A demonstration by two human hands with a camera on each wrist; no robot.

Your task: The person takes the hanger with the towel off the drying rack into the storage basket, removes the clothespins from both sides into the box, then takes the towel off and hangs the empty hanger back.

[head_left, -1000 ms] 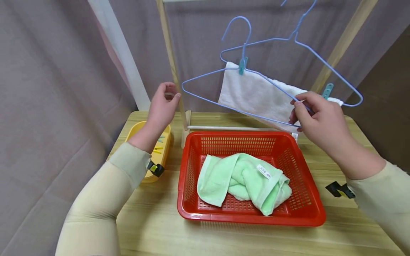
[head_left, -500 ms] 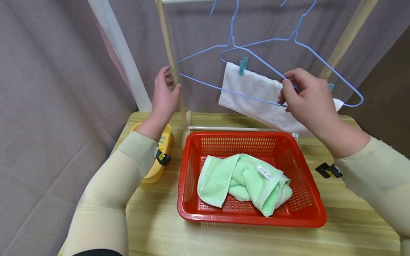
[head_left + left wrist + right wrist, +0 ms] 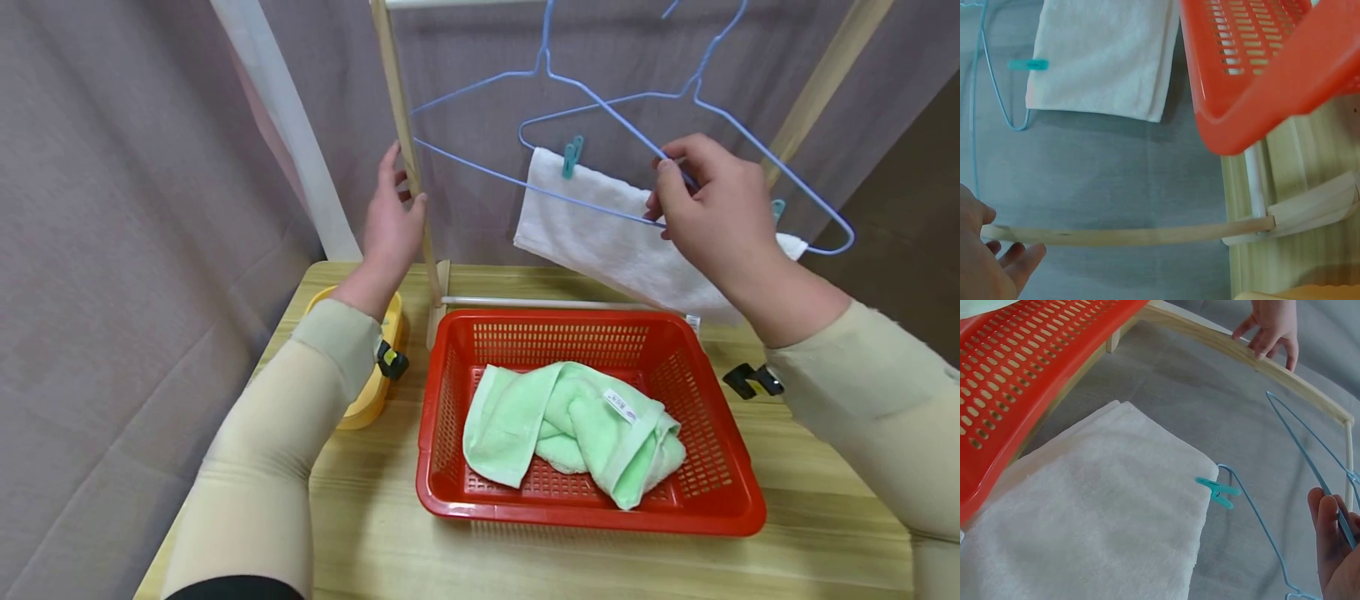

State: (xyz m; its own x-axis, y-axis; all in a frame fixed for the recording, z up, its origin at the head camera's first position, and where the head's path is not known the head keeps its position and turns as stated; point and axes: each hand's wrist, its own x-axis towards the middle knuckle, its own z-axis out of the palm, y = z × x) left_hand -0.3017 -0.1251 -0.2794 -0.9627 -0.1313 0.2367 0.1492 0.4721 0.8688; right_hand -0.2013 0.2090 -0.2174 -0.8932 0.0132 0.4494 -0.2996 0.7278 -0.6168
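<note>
In the head view my right hand (image 3: 712, 200) pinches a blue wire hanger (image 3: 525, 184) near its right corner. Its hook runs up out of view toward the rack's top bar. My left hand (image 3: 393, 221) is at the rack's wooden post (image 3: 395, 83), thumb on one side and fingers on the other. Those fingers look loosely extended against the wood in the left wrist view. Behind the held hanger hangs a second blue hanger (image 3: 787, 175) with a white towel (image 3: 600, 225) clipped on by teal clothespins (image 3: 572, 157). The right wrist view shows one clothespin (image 3: 1216, 490) at the towel's corner.
A red plastic basket (image 3: 588, 518) holding a crumpled green towel (image 3: 570, 417) stands on the wooden table (image 3: 450, 567) in front of the rack. Partly behind my left forearm is a yellow tray (image 3: 367, 408). Grey curtain hangs behind.
My right hand has raised the hanger up and slightly left, so its hook has left the head view. My left hand has moved up along the post and closer to it.
</note>
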